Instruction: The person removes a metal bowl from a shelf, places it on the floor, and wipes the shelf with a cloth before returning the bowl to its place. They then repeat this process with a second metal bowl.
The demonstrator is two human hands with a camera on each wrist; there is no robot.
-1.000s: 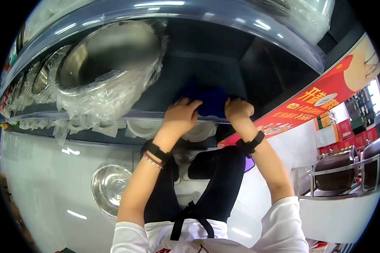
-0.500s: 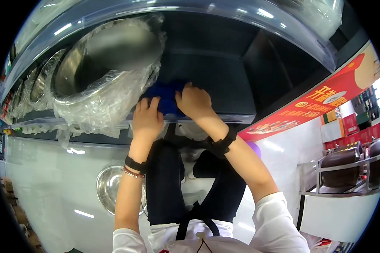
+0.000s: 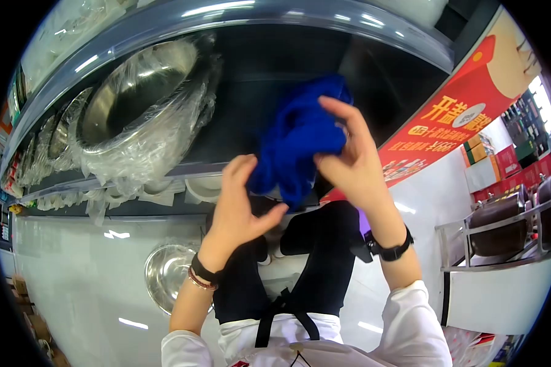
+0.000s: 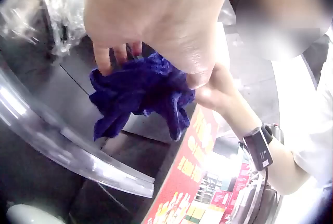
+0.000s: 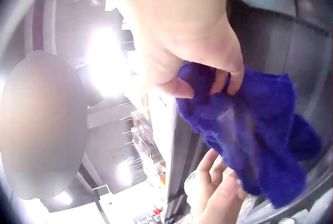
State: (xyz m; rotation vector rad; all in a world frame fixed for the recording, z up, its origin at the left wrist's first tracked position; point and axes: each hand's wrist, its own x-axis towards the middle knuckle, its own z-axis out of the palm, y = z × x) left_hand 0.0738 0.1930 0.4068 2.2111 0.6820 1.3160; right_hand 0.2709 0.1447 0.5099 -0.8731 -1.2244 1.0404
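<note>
A crumpled bright blue cloth hangs in loose folds over the front of the dark shelf. My right hand pinches its right side between thumb and fingers; in the right wrist view the cloth drapes from those fingertips. At the cloth's lower left is my left hand, fingers and thumb spread apart, fingertips right by the folds. In the left wrist view the cloth shows just beyond the left fingers, partly behind the hand.
Large steel basins in clear plastic stand on the shelf at left. A raised transparent strip runs along the shelf above. A red sign panel borders the shelf at right. Another wrapped steel basin lies on the floor by the legs.
The cloth has come up off the shelf surface, toward me and to the right, in the right hand. The left hand has lifted off the shelf and spread its fingers.
</note>
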